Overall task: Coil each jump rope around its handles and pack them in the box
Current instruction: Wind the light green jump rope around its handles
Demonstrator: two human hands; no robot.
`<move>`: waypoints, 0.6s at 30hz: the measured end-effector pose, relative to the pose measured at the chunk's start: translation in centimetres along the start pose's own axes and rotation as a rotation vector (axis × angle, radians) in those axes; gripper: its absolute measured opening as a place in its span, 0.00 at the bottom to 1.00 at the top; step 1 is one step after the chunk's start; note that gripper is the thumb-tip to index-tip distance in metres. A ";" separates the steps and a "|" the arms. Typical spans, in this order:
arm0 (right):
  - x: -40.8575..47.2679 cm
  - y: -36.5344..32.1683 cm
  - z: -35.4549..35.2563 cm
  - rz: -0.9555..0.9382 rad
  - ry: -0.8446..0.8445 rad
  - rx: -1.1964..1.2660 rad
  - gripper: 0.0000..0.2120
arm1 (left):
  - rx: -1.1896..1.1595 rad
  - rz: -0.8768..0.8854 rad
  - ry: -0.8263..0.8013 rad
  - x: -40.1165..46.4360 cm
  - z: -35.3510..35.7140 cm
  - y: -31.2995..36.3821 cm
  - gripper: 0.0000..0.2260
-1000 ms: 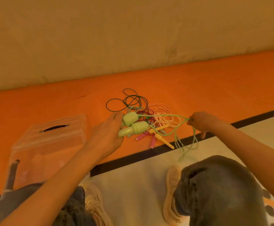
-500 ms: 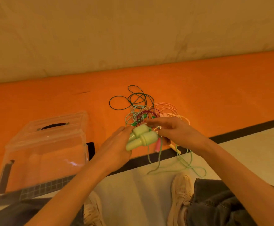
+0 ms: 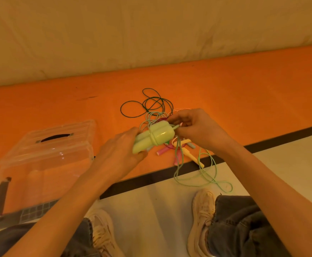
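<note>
Clear plastic, the box (image 3: pixel 45 158) sits at the near left on the orange mat (image 3: pixel 244 86), its lid with the dark handle on top, and nothing packed in it that can be seen. To its right the left hand (image 3: pixel 120 154) grips the two pale green handles (image 3: pixel 154 138) held side by side, fingers curled round their narrow ends. A second ago those handles lay low against the heap with the right hand far out to the right drawing the green cord (image 3: pixel 203 175) taut; now the handles are lifted and tilted, and the right hand (image 3: pixel 194 127) has come in against their fat ends, fingers pinching the cord just where it leaves them. That reads as the start of a first turn: the winding of this rope is beginning, not done, and most of its cord hangs slack to the pale floor near the right shoe (image 3: pixel 201 219). Behind the hands the other ropes (image 3: pixel 151 104) lie tangled, dark green loops farthest, pink and yellow handles (image 3: pixel 181 151) nearest, untouched, so the task looks to be at an early stage.
</note>
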State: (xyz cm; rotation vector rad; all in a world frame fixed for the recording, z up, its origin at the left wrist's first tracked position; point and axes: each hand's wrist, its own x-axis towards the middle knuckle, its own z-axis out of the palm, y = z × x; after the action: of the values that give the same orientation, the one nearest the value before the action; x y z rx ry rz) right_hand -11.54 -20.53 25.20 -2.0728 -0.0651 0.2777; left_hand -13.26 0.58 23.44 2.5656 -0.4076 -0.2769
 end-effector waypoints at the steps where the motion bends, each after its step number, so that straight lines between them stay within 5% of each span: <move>1: 0.1 0.0 0.0 -0.007 0.010 0.004 0.12 | 0.027 -0.030 0.014 0.0 -0.3 0.0 0.12; 7: 0.1 -0.5 -0.4 -0.052 0.009 -0.099 0.14 | -0.052 -0.070 -0.038 -0.2 -1.1 0.7 0.32; 18: -0.2 -0.9 -2.4 -0.056 -0.071 -0.093 0.17 | -0.061 0.059 0.076 -0.4 -0.8 0.3 0.19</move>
State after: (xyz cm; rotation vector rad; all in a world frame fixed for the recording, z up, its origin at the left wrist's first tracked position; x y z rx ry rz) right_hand -11.16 -22.17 27.12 -2.1493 -0.1824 0.3193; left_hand -13.51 0.88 24.37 2.4911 -0.4394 -0.1673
